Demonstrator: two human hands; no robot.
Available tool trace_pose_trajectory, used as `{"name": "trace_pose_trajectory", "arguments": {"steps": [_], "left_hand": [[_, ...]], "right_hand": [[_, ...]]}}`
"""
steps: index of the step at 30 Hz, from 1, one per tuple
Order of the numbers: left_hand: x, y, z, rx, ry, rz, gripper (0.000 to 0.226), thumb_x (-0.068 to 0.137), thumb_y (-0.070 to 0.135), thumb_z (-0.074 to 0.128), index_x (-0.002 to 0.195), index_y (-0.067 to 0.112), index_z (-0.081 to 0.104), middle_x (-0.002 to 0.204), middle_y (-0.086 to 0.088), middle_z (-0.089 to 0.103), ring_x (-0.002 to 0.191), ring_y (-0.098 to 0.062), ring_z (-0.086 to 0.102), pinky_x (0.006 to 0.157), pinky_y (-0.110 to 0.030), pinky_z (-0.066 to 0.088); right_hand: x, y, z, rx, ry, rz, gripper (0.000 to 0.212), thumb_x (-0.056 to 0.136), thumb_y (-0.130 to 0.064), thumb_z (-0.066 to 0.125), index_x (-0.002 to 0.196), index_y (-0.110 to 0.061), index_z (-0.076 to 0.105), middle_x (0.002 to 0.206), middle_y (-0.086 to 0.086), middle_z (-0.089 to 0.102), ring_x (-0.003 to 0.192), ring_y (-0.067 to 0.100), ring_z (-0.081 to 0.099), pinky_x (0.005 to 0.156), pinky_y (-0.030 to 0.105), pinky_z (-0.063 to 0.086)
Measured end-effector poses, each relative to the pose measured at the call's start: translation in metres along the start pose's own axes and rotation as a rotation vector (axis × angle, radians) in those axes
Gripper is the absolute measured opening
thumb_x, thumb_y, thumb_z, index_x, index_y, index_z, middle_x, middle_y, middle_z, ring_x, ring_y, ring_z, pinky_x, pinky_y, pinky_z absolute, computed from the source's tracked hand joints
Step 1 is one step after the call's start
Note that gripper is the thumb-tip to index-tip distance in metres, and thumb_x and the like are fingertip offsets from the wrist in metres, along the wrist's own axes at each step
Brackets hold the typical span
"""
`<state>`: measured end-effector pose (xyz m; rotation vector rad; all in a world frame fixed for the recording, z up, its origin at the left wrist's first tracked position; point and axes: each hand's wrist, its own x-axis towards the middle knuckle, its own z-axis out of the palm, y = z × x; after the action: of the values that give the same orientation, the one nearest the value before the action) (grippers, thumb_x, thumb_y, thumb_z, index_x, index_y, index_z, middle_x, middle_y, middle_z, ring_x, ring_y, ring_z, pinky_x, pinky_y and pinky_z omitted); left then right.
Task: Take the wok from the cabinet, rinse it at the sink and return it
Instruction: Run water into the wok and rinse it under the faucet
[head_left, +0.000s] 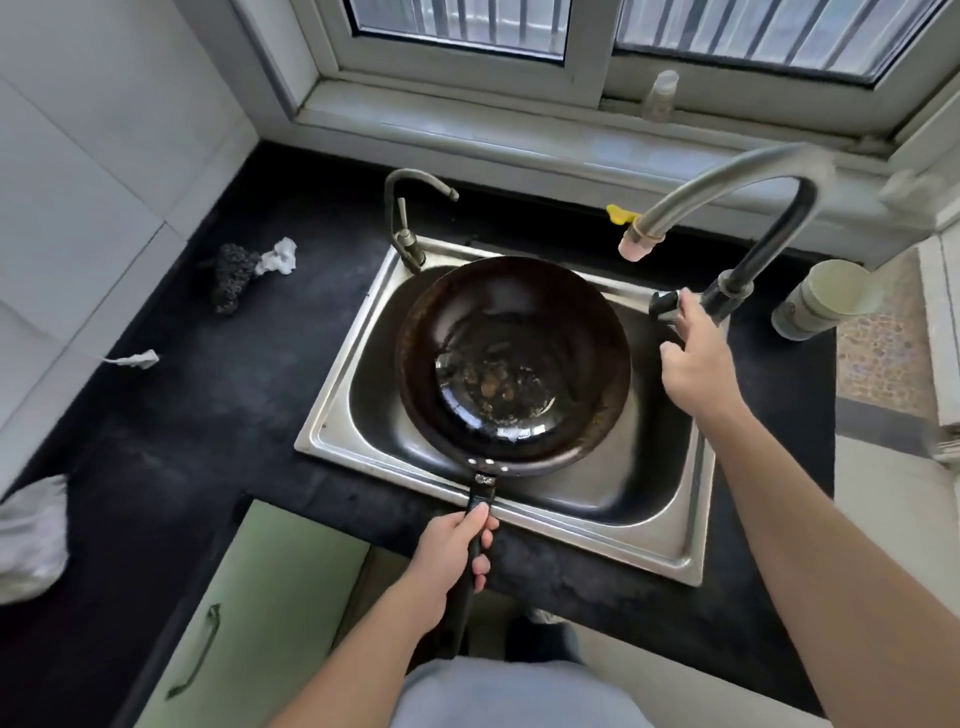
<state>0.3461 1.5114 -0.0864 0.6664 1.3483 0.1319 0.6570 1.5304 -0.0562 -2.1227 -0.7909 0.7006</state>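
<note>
One wok (511, 364), handle (477, 512) toward the person (498, 696)

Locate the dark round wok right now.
Head view, centre: the dark round wok is held over the stainless steel sink basin by the left hand gripping its black handle; the right hand holds the black tap lever to its right.

Wok handle (480, 496) partly under L hand (452, 551)
</note>
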Motion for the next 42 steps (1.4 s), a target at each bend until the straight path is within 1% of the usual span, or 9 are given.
{"name": "trace_pose_trajectory", "arguments": {"steps": [6, 9, 11, 15, 19, 24, 31, 42], "left_hand": [[0.000, 0.000, 0.002, 0.023, 0.021, 0.012, 0.027, 0.099, 0.030, 0.055, 0.093, 0.006, 0.065, 0.065, 0.002, 0.054, 0.044, -0.010, 0.042, 0.044, -0.024, 0.037], [0.000, -0.001, 0.003, 0.028, 0.022, 0.009, 0.026, 0.100, 0.029, 0.053, 0.093, 0.006, 0.064, 0.065, 0.003, 0.053, 0.043, -0.010, 0.042, 0.042, -0.024, 0.036], [0.000, -0.001, 0.004, 0.031, 0.017, 0.019, 0.027, 0.100, 0.029, 0.053, 0.094, 0.005, 0.064, 0.065, 0.002, 0.053, 0.043, -0.010, 0.042, 0.042, -0.024, 0.036], [0.001, -0.002, 0.002, 0.029, 0.016, 0.024, 0.028, 0.100, 0.029, 0.053, 0.096, 0.004, 0.064, 0.066, 0.002, 0.052, 0.043, -0.010, 0.042, 0.042, -0.024, 0.036], [0.000, -0.002, 0.002, 0.021, 0.016, 0.017, 0.028, 0.100, 0.030, 0.054, 0.097, 0.004, 0.065, 0.066, 0.002, 0.054, 0.044, -0.009, 0.043, 0.043, -0.023, 0.036], [0.000, -0.002, 0.002, 0.018, 0.018, 0.015, 0.028, 0.100, 0.030, 0.053, 0.097, 0.004, 0.066, 0.067, 0.002, 0.053, 0.045, -0.009, 0.043, 0.045, -0.023, 0.036], [0.000, -0.001, 0.002, 0.019, 0.017, 0.006, 0.031, 0.100, 0.030, 0.053, 0.101, 0.002, 0.066, 0.068, 0.001, 0.054, 0.046, -0.009, 0.044, 0.045, -0.023, 0.037], [0.003, -0.002, 0.000, 0.009, 0.015, -0.003, 0.032, 0.099, 0.031, 0.055, 0.102, 0.001, 0.067, 0.068, 0.001, 0.055, 0.046, -0.010, 0.045, 0.046, -0.024, 0.038]], "right_hand": [[0.003, 0.000, 0.002, 0.014, -0.027, -0.001, 0.071, 0.092, 0.008, 0.041, 0.156, -0.017, 0.025, 0.159, 0.005, 0.037, 0.148, 0.019, 0.034, 0.123, 0.035, 0.026], [0.003, 0.000, 0.002, 0.006, -0.049, -0.013, 0.070, 0.094, 0.005, 0.043, 0.157, -0.017, 0.023, 0.161, 0.006, 0.033, 0.149, 0.020, 0.031, 0.115, 0.024, 0.025], [0.003, 0.000, 0.003, -0.004, -0.055, -0.021, 0.069, 0.095, 0.004, 0.044, 0.157, -0.017, 0.022, 0.162, 0.006, 0.032, 0.149, 0.021, 0.030, 0.111, 0.021, 0.023], [0.004, -0.003, 0.004, -0.037, -0.066, -0.017, 0.068, 0.096, 0.002, 0.045, 0.157, -0.016, 0.022, 0.162, 0.007, 0.031, 0.150, 0.022, 0.029, 0.112, 0.021, 0.019], [0.003, -0.007, 0.002, -0.065, -0.072, -0.015, 0.065, 0.098, -0.002, 0.045, 0.158, -0.016, 0.022, 0.162, 0.008, 0.031, 0.149, 0.024, 0.029, 0.111, 0.023, 0.019], [0.000, -0.013, 0.003, -0.082, -0.078, -0.004, 0.065, 0.098, -0.003, 0.045, 0.158, -0.016, 0.022, 0.162, 0.008, 0.031, 0.150, 0.025, 0.028, 0.119, 0.032, 0.021], [-0.002, -0.015, 0.003, -0.074, -0.074, 0.005, 0.066, 0.098, -0.005, 0.049, 0.158, -0.017, 0.022, 0.162, 0.008, 0.031, 0.150, 0.025, 0.028, 0.120, 0.035, 0.021], [0.000, -0.014, 0.003, -0.078, -0.085, -0.009, 0.067, 0.098, -0.007, 0.052, 0.157, -0.017, 0.023, 0.162, 0.007, 0.031, 0.150, 0.023, 0.028, 0.121, 0.037, 0.022]]}}
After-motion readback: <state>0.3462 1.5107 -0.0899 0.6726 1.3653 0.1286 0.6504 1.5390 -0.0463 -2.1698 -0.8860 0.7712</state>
